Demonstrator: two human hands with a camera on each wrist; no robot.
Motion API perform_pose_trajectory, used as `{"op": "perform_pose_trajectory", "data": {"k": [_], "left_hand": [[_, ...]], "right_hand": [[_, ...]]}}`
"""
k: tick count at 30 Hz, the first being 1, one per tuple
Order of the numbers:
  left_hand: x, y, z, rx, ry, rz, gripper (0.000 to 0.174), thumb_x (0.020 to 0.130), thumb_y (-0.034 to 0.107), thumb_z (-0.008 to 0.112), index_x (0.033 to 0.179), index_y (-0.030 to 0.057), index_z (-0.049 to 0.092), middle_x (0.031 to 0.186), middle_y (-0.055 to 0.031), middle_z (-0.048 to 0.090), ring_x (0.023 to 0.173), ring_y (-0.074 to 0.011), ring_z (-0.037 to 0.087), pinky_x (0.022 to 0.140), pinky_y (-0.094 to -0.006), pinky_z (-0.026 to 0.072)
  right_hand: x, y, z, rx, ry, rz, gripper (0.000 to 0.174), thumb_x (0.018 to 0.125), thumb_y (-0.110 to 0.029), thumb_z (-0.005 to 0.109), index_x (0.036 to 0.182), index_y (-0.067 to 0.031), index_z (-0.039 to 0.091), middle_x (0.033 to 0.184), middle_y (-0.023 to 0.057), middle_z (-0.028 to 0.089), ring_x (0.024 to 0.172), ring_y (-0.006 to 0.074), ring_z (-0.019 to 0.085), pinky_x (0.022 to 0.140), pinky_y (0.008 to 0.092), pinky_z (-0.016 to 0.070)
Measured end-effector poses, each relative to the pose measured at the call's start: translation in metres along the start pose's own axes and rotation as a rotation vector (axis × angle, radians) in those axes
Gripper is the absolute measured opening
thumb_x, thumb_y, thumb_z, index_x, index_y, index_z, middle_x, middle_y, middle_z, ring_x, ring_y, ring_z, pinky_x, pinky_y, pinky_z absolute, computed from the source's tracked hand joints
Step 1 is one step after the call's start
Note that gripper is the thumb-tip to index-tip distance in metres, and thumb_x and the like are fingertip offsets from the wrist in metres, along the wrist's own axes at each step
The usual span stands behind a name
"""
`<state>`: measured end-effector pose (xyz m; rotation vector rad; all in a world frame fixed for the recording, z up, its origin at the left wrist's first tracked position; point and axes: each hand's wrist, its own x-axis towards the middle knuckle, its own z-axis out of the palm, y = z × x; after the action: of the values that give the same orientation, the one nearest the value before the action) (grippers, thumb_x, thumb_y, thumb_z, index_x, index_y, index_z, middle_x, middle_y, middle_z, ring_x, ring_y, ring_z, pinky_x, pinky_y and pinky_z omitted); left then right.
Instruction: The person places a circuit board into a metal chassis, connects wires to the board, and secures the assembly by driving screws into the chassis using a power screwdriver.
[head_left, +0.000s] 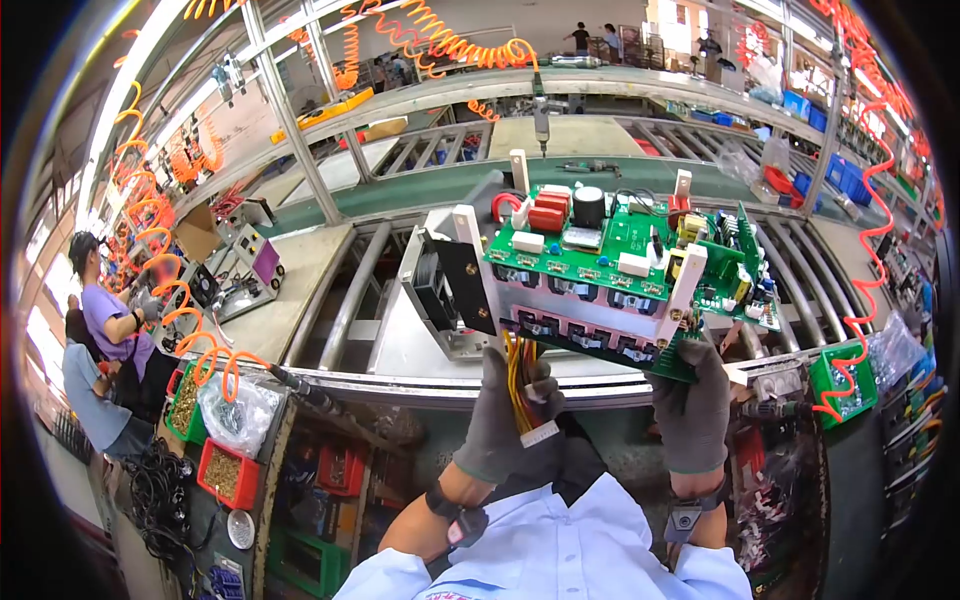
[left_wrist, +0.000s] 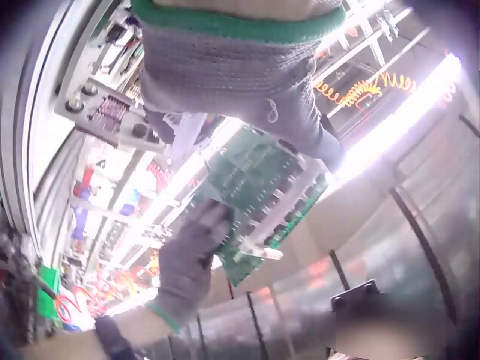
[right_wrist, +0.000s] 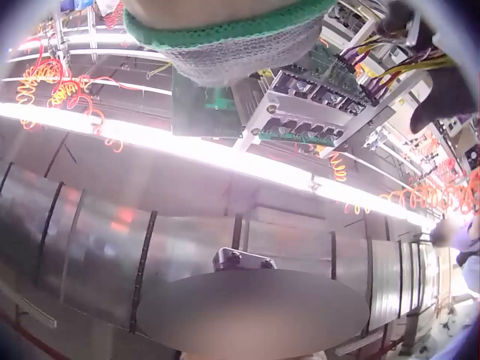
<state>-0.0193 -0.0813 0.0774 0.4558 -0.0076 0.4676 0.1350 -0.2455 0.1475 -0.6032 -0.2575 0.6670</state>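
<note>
A power circuit board assembly, two green boards joined by metal heat sinks and white posts, is raised and tilted above the roller line. At its lower right corner my gloved right hand grips the board edge; in the left wrist view that hand's fingers lie against the green underside. My gloved left hand holds a bundle of yellow and dark wires hanging below the assembly. A white connector ends the bundle. Left of the boards stands a metal chassis with a black fan.
A roller conveyor runs behind the metal front rail. Red bin and green bin of small screws stand at left, another green bin at right. A power screwdriver hangs overhead on an orange coil. People work at far left.
</note>
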Motion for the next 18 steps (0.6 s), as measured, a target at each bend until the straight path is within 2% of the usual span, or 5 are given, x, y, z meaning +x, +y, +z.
{"op": "perform_pose_trajectory", "data": {"k": [1, 4, 10, 16, 18], "left_hand": [[0.002, 0.004, 0.003, -0.240, -0.097, -0.070, 0.072, 0.086, 0.076, 0.053, 0.118, 0.0117, 0.052, 0.094, -0.0012, 0.057, 0.081, -0.0133, 0.057, 0.081, -0.0344, 0.0525], [-0.018, 0.013, 0.050, 0.039, 0.291, -0.002, 0.072, 0.088, 0.075, 0.052, 0.120, 0.0108, 0.052, 0.094, -0.0014, 0.056, 0.081, -0.0145, 0.057, 0.084, -0.0357, 0.0516], [-0.013, 0.029, 0.039, 0.429, 0.147, 0.093, 0.079, 0.092, 0.076, 0.046, 0.135, 0.0093, 0.047, 0.122, -0.0077, 0.054, 0.115, -0.0216, 0.052, 0.108, -0.0536, 0.0395], [-0.004, 0.043, 0.058, 0.383, 0.241, 0.140, 0.082, 0.088, 0.078, 0.052, 0.138, 0.0139, 0.047, 0.121, -0.0054, 0.055, 0.117, -0.0219, 0.055, 0.102, -0.0601, 0.0431], [0.001, 0.045, 0.045, 0.329, 0.211, 0.093, 0.078, 0.089, 0.076, 0.054, 0.139, 0.0166, 0.048, 0.118, -0.0032, 0.060, 0.119, -0.0222, 0.058, 0.102, -0.0571, 0.0450]], "right_hand": [[0.003, 0.002, -0.006, -0.023, -0.012, 0.006, 0.016, 0.097, -0.010, 0.052, 0.107, 0.0015, 0.059, 0.103, 0.0117, 0.069, 0.095, 0.0200, 0.070, 0.084, 0.0340, 0.0608], [0.014, 0.010, -0.021, -0.059, -0.059, 0.003, 0.016, 0.097, -0.007, 0.052, 0.107, 0.0024, 0.059, 0.104, 0.0124, 0.069, 0.095, 0.0213, 0.071, 0.085, 0.0356, 0.0616], [0.022, 0.033, -0.028, -0.168, -0.092, -0.026, 0.016, 0.093, -0.001, 0.051, 0.108, -0.0006, 0.059, 0.098, 0.0075, 0.066, 0.089, 0.0163, 0.067, 0.078, 0.0323, 0.0587], [0.020, 0.054, -0.060, -1.370, -0.297, -0.476, 0.021, 0.093, -0.006, 0.058, 0.114, -0.0039, 0.060, 0.111, 0.0104, 0.063, 0.105, 0.0253, 0.062, 0.089, 0.0381, 0.0531], [0.027, 0.055, -0.059, -0.972, -0.385, -0.297, 0.026, 0.093, -0.009, 0.059, 0.118, -0.0037, 0.059, 0.113, 0.0103, 0.062, 0.103, 0.0237, 0.061, 0.089, 0.0367, 0.0519]]}}
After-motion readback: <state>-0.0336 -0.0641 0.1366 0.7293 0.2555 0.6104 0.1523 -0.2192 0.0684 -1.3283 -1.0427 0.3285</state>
